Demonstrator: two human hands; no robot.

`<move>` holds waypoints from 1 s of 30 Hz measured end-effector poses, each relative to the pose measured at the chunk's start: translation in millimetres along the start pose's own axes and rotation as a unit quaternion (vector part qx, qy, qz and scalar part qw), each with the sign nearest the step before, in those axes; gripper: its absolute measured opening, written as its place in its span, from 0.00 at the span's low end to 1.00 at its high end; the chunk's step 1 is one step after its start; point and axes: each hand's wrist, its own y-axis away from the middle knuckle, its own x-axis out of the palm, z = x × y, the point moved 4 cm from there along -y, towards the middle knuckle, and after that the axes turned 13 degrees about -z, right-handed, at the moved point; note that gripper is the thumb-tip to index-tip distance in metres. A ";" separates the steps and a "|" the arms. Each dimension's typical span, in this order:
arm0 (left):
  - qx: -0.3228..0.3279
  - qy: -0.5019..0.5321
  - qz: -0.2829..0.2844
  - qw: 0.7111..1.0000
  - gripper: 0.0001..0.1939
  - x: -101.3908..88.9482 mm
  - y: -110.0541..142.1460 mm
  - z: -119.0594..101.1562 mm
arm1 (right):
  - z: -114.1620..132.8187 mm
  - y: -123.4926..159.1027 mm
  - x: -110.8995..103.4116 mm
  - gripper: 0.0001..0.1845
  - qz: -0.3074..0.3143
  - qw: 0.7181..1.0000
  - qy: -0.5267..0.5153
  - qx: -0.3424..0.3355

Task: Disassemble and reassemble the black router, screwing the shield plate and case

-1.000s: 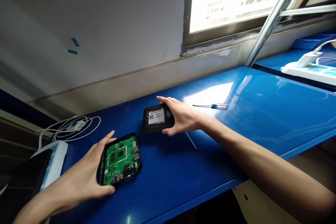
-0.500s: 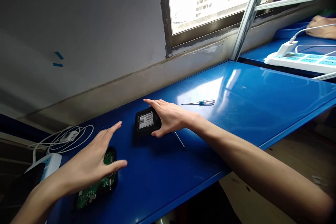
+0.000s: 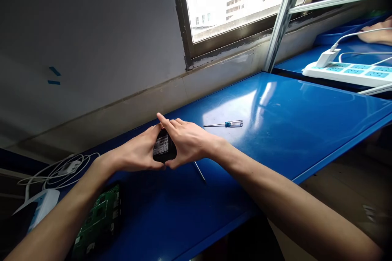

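A small black device cover (image 3: 163,149) with a white barcode label sits on the blue bench (image 3: 275,130), gripped from both sides. My left hand (image 3: 139,153) wraps its left edge and my right hand (image 3: 186,142) wraps its right edge, fingertips meeting over the top. A black tray holding a green circuit board (image 3: 99,220) lies at the near left under my left forearm, untouched.
A small blue-handled screwdriver (image 3: 226,124) lies right of my hands, and a thin metal rod (image 3: 199,172) lies by my right wrist. White coiled cable (image 3: 64,167) and a power strip (image 3: 39,208) sit far left. Another power strip (image 3: 352,72) and another person's hand (image 3: 378,32) are far right.
My left hand let go of the circuit-board tray and moved right onto the black cover, joining my right hand. The view shifted, so the board now lies lower left.
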 end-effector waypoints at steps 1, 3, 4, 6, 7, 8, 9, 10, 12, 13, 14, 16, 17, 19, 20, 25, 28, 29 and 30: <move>0.004 0.002 -0.005 1.000 0.49 -0.6 -0.9 0.7 | -1.1 0.0 -0.1 0.68 -0.003 1.000 -0.005 0.000; 0.006 -0.003 -0.019 1.000 0.53 -2.5 -1.3 2.9 | -4.2 -0.3 -0.7 0.68 -0.014 0.999 -0.033 0.012; 0.001 -0.006 -0.028 1.000 0.55 -3.7 -0.8 4.6 | -6.5 -0.7 -1.3 0.67 -0.023 0.998 -0.057 0.027; -0.017 -0.019 -0.045 0.999 0.60 -5.8 1.3 9.0 | -13.5 -1.9 -2.9 0.62 -0.051 0.989 -0.111 0.086; -0.026 -0.028 -0.053 0.998 0.61 -6.6 2.9 11.5 | -18.1 -2.6 -3.7 0.57 -0.070 0.980 -0.132 0.128; -0.033 -0.038 -0.059 0.997 0.61 -7.1 4.7 14.0 | -22.9 -3.0 -4.2 0.51 -0.090 0.970 -0.142 0.173; -0.038 -0.047 -0.065 0.996 0.61 -7.3 6.8 16.4 | -27.2 -3.1 -4.4 0.45 -0.107 0.961 -0.141 0.214; -0.041 -0.053 -0.074 0.995 0.61 -7.2 9.0 18.9 | -30.7 -3.3 -4.1 0.40 -0.116 0.954 -0.126 0.246; -0.046 -0.056 -0.103 0.992 0.61 -6.2 13.4 24.1 | -34.0 -3.7 -1.6 0.34 -0.112 0.952 -0.081 0.275; -0.050 -0.052 -0.122 0.990 0.61 -5.2 15.6 26.8 | -34.1 -3.9 0.5 0.33 -0.099 0.954 -0.062 0.275; -0.056 -0.045 -0.144 0.987 0.61 -3.8 17.9 29.8 | -33.8 -4.0 3.0 0.31 -0.085 0.957 -0.048 0.272; -0.067 -0.027 -0.187 0.980 0.62 0.0 22.3 35.8 | -33.0 -3.2 7.7 0.28 -0.065 0.962 -0.037 0.264; -0.070 -0.017 -0.206 0.976 0.62 2.3 24.4 38.5 | -33.1 -2.5 9.8 0.27 -0.058 0.962 -0.036 0.263; -0.070 0.002 -0.233 0.970 0.60 7.2 28.8 43.8 | -34.4 -1.2 13.3 0.25 -0.046 0.963 -0.029 0.265; -0.071 0.008 -0.243 0.967 0.59 9.3 31.1 46.6 | -35.7 -0.6 14.8 0.24 -0.040 0.962 -0.026 0.268; -0.084 0.019 -0.287 0.954 0.55 14.3 45.4 61.5 | -42.6 0.4 19.1 0.20 -0.024 0.959 -0.013 0.281; -0.100 0.031 -0.290 0.951 0.53 14.5 54.5 68.6 | -44.4 1.1 20.3 0.22 -0.016 0.960 -0.005 0.280; -0.110 0.036 -0.287 0.951 0.53 14.3 57.5 70.5 | -44.6 1.5 20.8 0.22 -0.013 0.960 -0.003 0.279; -0.120 0.040 -0.284 0.951 0.52 13.8 60.4 72.1 | -44.6 1.9 21.2 0.22 -0.009 0.961 -0.001 0.278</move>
